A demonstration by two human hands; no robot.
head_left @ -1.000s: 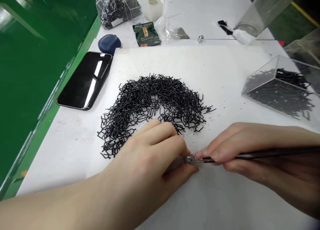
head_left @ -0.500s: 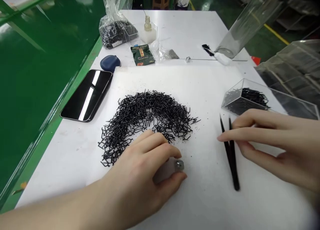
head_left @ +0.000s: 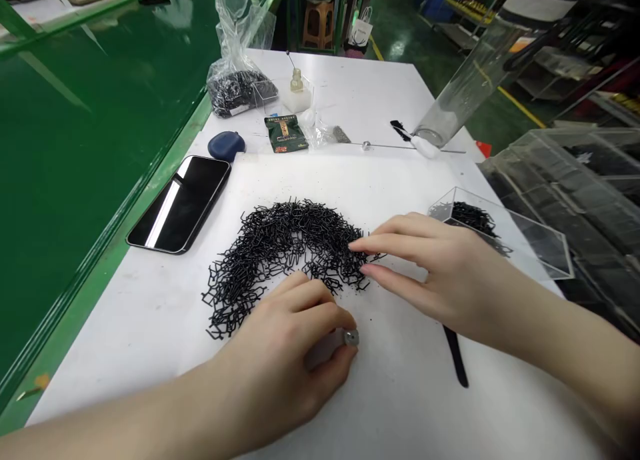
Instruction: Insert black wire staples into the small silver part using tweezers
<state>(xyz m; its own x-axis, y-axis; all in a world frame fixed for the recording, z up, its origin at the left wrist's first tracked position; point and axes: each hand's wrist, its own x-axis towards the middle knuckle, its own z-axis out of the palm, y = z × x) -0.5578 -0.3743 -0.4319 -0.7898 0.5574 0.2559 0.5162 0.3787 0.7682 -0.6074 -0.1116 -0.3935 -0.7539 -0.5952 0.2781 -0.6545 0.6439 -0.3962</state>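
My left hand (head_left: 295, 343) rests at the lower middle, thumb and index finger closed on a small round metal piece (head_left: 351, 338) with a hole in its end. Beyond it lies an arc-shaped pile of thin black bent pins (head_left: 280, 230). At the right end of that pile is my right hand (head_left: 425, 263), its thumb and index finger apart with their tips at the pins. Nothing shows held between them. Black tweezers (head_left: 456, 357) lie on the table, their upper part hidden beneath my right hand and forearm.
A phone (head_left: 180, 203) and dark blue object (head_left: 226, 145) lie left. Behind are a bag of black pieces (head_left: 240, 93), green packet (head_left: 285, 133), small bottle (head_left: 297, 80) and thin metal rod (head_left: 400, 147). A clear tray (head_left: 540, 247) with black pins and a tilted clear cylinder (head_left: 460, 87) stand right.
My right hand has let go of the tweezers, now lying on the table, and moved left to the pile's right end. My left hand keeps the metal piece. The view has tilted up slightly.
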